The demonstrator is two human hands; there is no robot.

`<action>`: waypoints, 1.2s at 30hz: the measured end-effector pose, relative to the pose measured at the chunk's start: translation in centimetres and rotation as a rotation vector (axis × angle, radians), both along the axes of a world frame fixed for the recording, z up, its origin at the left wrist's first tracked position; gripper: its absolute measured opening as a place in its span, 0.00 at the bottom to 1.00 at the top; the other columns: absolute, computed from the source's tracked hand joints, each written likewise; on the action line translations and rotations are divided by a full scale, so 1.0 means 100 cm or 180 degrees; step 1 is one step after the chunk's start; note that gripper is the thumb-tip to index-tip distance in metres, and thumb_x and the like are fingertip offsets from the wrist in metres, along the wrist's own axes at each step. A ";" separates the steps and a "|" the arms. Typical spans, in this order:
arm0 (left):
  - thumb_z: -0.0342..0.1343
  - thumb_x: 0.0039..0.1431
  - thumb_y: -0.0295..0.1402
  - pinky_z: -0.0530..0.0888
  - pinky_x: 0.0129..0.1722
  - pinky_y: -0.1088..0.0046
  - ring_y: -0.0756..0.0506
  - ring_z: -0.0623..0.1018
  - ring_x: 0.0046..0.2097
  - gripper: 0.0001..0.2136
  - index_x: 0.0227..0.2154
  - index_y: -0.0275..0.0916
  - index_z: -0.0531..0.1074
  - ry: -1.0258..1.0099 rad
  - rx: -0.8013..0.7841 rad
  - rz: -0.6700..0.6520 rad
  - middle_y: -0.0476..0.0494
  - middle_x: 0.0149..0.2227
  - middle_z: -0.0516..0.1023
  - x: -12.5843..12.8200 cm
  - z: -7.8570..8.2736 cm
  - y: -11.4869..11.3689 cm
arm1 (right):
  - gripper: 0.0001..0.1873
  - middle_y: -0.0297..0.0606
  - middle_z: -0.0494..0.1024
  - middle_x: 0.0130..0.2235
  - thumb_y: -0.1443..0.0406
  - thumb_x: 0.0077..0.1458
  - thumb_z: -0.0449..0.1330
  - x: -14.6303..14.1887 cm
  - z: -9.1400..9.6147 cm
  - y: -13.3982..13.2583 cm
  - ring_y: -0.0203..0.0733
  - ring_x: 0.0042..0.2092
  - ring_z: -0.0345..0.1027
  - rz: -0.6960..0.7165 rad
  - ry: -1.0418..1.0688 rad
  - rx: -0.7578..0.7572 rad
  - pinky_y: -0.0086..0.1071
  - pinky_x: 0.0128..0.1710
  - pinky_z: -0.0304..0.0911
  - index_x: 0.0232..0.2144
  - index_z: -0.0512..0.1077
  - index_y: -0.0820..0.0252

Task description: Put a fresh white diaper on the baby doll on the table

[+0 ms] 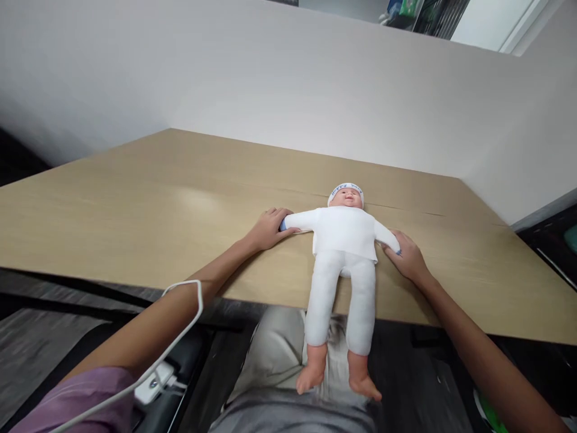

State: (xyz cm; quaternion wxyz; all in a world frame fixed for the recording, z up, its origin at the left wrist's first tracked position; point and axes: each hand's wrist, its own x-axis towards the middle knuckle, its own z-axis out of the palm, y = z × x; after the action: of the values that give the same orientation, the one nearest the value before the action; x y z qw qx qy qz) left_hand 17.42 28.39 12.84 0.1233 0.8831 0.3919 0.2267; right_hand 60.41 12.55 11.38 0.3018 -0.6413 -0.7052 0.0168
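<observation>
A doll [345,231] in a white top and trousers is lying face up on the surface [180,228], its head pointing toward the far wall and its legs [321,294] hanging past the near edge, above the person's lap. The left grip [271,230] is closing around one sleeve end, fingers lying over it and the thumb running below the blue cuff [283,224]; the right grip [409,255] is curling around the other sleeve end. Both are hiding the doll's hands, so how tightly they are pressing, I cannot tell. With the lower legs getting no support from the surface, their weight could be dragging the body toward the edge if both grips were loosening together. Uneven pulling could be twisting the torso or straining a sleeve. A white cord [200,296] is crossing the left forearm and could be snagging if that arm were reaching farther
</observation>
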 end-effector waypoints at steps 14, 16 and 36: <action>0.54 0.63 0.66 0.62 0.65 0.50 0.32 0.79 0.56 0.38 0.60 0.38 0.65 -0.0345 0.0042 0.0290 0.32 0.56 0.81 0.022 -0.001 0.120 | 0.28 0.54 0.79 0.56 0.60 0.59 0.54 0.050 -0.004 0.140 0.61 0.54 0.74 0.0450 -0.0007 0.0008 0.54 0.56 0.69 0.60 0.67 0.61; 0.55 0.62 0.66 0.64 0.64 0.50 0.31 0.78 0.58 0.37 0.58 0.38 0.67 -0.0358 0.0083 0.0299 0.32 0.57 0.81 0.021 -0.001 0.131 | 0.27 0.53 0.79 0.57 0.59 0.60 0.55 0.050 -0.005 0.149 0.61 0.55 0.73 0.0472 -0.0051 0.0033 0.54 0.57 0.68 0.60 0.68 0.60; 0.56 0.66 0.55 0.74 0.58 0.50 0.30 0.79 0.55 0.31 0.61 0.36 0.71 -0.0307 0.0061 0.0314 0.30 0.57 0.81 0.017 -0.009 0.129 | 0.32 0.56 0.80 0.58 0.52 0.67 0.55 0.043 -0.011 0.142 0.60 0.53 0.75 0.0045 -0.0225 0.0292 0.53 0.56 0.70 0.65 0.70 0.63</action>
State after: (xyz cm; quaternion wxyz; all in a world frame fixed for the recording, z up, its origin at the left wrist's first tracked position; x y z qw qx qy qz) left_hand 19.16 41.28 11.95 0.1223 0.8519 0.4264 0.2785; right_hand 64.66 26.79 10.30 0.3057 -0.6220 -0.7200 -0.0361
